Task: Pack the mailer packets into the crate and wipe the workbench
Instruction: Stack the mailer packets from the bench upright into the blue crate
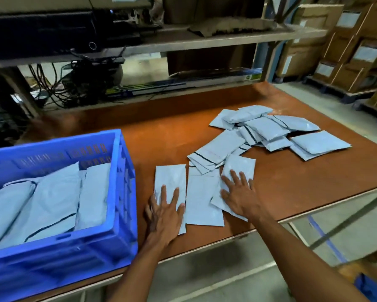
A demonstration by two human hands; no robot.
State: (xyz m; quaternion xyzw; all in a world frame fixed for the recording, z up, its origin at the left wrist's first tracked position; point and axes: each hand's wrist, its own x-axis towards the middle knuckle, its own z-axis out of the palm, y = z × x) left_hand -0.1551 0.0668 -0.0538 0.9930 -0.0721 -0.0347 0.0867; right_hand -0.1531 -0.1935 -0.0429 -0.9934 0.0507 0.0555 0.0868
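Note:
A blue plastic crate (117, 192) stands on the left of the orange-brown workbench (292, 188) and holds several pale grey mailer packets (56, 199). Three packets lie side by side near the front edge. My left hand (164, 214) rests flat, fingers spread, on the leftmost packet (170, 177). My right hand (241, 195) lies flat on the rightmost packet (240, 164). The middle packet (201, 199) sits between them, untouched. A loose pile of several more packets (264, 129) spreads across the bench behind and to the right.
A shelf rack (183, 40) with a black device, cables and cardboard runs along the back of the bench. Stacked cardboard boxes (346, 46) on pallets stand at the right. The bench's front edge and bare floor lie just below my arms.

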